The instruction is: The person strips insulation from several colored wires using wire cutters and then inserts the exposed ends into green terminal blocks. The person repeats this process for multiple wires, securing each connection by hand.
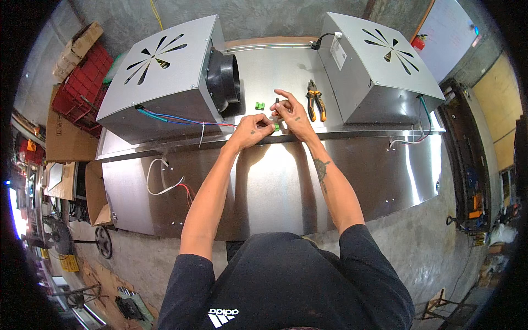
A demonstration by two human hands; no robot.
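My left hand (254,130) is closed on a small green terminal block (276,127) at the near edge of the metal surface. Red and blue wires (181,119) run from the left metal box to this hand; their ends are hidden by the fingers. Just above the block, my right hand (294,115) pinches a slim dark tool (277,101), which looks like a small screwdriver; its tip is hard to see. A second green terminal block (259,105) lies beyond my left hand. Orange-and-black pliers (315,102) rest to the right of my right hand.
A grey metal box with a black round duct collar (224,80) stands at left, another grey metal box (379,66) at right. A white cable tie (202,133) wraps the left wires. Below the edge, a white cable (151,184) hangs on the metal panel (385,181).
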